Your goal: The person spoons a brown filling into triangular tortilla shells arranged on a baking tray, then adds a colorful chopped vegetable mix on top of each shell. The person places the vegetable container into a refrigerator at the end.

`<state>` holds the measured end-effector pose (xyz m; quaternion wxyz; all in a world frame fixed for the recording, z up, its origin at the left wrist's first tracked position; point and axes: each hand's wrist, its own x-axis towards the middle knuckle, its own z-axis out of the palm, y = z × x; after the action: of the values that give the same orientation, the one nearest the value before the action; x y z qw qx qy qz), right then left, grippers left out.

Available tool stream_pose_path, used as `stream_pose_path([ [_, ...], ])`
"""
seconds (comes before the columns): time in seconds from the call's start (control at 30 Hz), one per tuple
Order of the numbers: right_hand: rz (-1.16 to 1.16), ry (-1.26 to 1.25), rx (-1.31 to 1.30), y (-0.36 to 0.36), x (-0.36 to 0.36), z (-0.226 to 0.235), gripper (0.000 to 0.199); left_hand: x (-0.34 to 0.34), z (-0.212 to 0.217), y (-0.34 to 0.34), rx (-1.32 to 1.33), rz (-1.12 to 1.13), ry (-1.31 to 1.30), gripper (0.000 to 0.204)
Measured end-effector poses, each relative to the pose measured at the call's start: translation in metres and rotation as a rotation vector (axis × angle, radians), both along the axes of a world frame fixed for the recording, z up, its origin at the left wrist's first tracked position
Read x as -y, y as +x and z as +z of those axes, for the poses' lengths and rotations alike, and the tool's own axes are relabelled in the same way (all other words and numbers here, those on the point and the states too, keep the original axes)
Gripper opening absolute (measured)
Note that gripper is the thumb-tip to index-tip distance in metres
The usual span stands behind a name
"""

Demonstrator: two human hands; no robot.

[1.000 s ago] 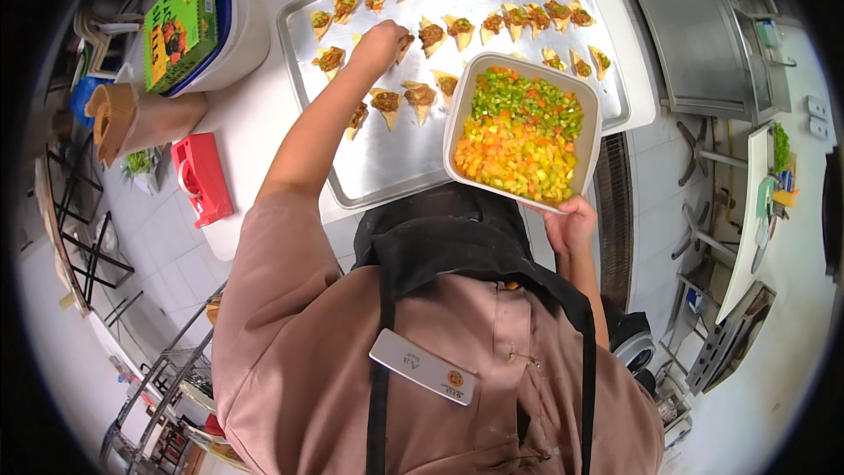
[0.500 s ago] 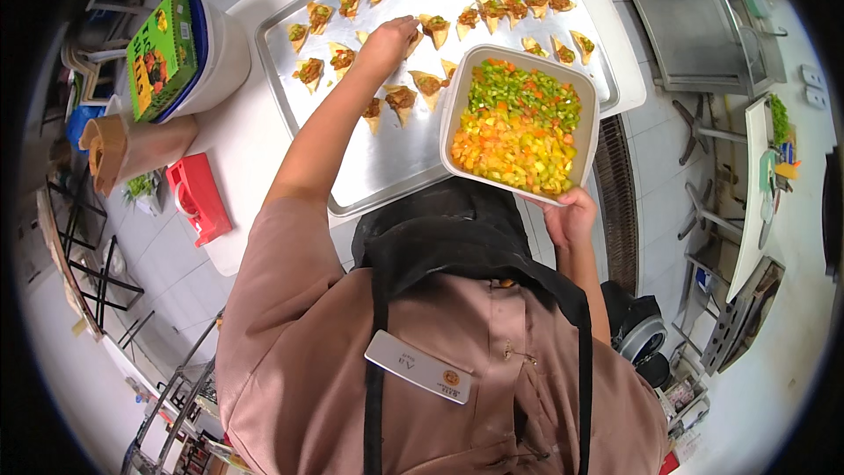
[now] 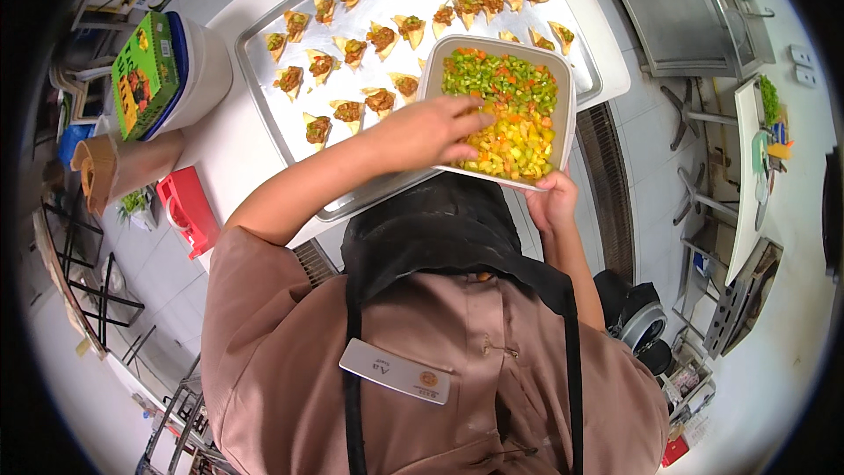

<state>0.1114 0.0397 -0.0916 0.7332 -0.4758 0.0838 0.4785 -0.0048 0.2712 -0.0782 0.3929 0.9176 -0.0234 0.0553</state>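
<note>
With my right hand (image 3: 552, 198) I grip the lower right corner of a white square tub (image 3: 432, 70), tilted over the tray's near edge. Diced green, orange and yellow vegetables (image 3: 514, 127) lie inside it. My left hand (image 3: 431, 132) reaches over the tub's left rim, its fingers apart at the dice. The fingertips are partly blurred, and I cannot see any pieces held in them. Beneath and beyond is a large metal tray (image 3: 264, 97) with rows of small triangular pastry pieces (image 3: 381, 38). They carry a reddish-brown topping, some with green bits; the tub hides a few.
The tray rests on a white table (image 3: 215, 154). At its left stand a white bucket (image 3: 211, 70) with a green box (image 3: 145, 75) on top, a brown paper-lined container (image 3: 97, 171) and a red tape dispenser (image 3: 189, 211). A steel cabinet (image 3: 664, 13) is at the far right.
My left hand has come back from the pastry pieces on the tray to the dice in the tub. My right hand still holds the tub, shifted slightly left in view.
</note>
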Motion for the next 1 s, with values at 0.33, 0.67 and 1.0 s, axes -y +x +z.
stream_pose_path([
  [0.33,0.025,0.021,-0.094,0.004,0.008,0.007,0.086,0.013,0.005,-0.002,-0.151,-0.129,-0.035,0.028],
  [0.67,0.031,-0.011,-0.049,0.007,0.01,0.007,0.081,0.001,0.007,0.019,-0.187,0.005,-0.376,0.017],
  [1.0,-0.002,-0.007,-0.082,0.011,0.02,-0.002,0.085,-0.111,-0.056,0.026,-0.447,0.674,-0.373,0.022],
])
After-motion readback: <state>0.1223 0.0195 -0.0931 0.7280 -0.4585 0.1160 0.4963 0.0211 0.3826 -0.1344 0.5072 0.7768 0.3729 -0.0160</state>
